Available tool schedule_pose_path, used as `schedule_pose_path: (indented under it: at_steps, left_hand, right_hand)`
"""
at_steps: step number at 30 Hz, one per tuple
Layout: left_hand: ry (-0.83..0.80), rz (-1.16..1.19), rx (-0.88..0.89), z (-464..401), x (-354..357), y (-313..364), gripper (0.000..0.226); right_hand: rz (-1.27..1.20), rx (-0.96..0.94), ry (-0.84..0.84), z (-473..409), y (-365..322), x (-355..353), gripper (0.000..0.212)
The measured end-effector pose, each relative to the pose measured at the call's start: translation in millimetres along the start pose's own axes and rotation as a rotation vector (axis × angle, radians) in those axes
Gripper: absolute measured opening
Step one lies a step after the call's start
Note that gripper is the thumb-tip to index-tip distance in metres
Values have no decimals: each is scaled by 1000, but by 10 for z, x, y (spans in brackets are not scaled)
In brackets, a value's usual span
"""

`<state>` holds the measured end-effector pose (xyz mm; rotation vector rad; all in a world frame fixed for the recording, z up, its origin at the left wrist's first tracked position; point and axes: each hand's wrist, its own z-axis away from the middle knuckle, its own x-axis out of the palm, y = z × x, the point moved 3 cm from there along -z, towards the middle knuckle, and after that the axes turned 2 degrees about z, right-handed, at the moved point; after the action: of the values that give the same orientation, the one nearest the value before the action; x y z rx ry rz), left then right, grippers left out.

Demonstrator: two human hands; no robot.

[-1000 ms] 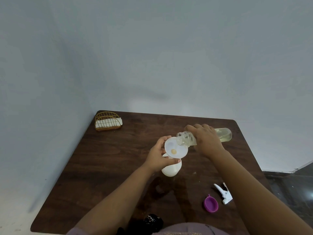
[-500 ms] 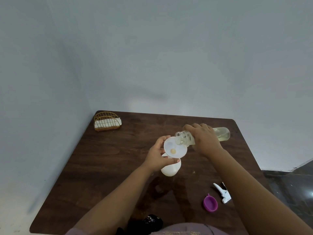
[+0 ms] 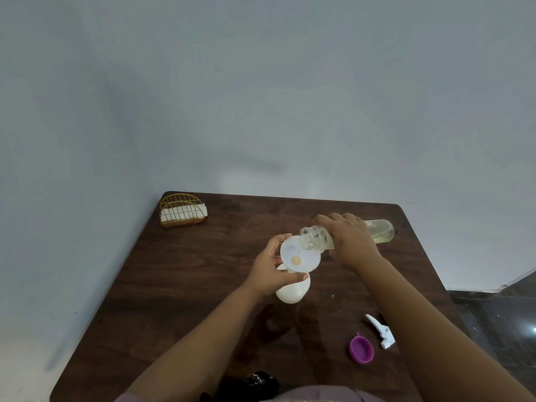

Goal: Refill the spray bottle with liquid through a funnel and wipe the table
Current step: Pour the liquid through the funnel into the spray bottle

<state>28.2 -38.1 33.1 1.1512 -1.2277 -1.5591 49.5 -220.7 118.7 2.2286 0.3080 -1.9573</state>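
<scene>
1. Two hands at work near the centre of the dark wooden surface point(image 3: 203, 285), dividing the job: one steadies, one pours.
2. Left hand point(image 3: 268, 269), fingers curled round the rim of the white plastic funnel point(image 3: 300, 253) and the neck of the white round-bodied spray bottle point(image 3: 293, 290) beneath; likely gripped so to keep the funnel seated and upright in the opening.
3. Right hand point(image 3: 349, 242), fingers wrapped over the middle of the clear plastic refill bottle point(image 3: 380, 232), tipped nearly level with its open mouth over the funnel's 1 o'clock edge; pale yellow liquid pooled at the far end, a small yellowish spot at the funnel's throat. Cannot tell whether a stream is running.
4. Judged mid-refill; steeper tilt probably needed to drain what is left, with spill risk at the funnel's rim.
5. White trigger spray head point(image 3: 381, 332) and purple plastic cap point(image 3: 361, 349) parked at 4 o'clock, apart from the pour, presumably ready for recapping.
6. Gold wire holder with white cloths or napkins point(image 3: 182, 210) at 10 o'clock, untouched, likely reserved for wiping.
</scene>
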Motion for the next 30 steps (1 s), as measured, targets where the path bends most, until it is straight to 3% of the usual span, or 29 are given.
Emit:
schedule_pose_path:
  at_steps: [30]
  left_hand:
    - [-28,-51,-6,-35,-15,42,89]
  right_hand:
    - [31,28,8,20,6,-1,50]
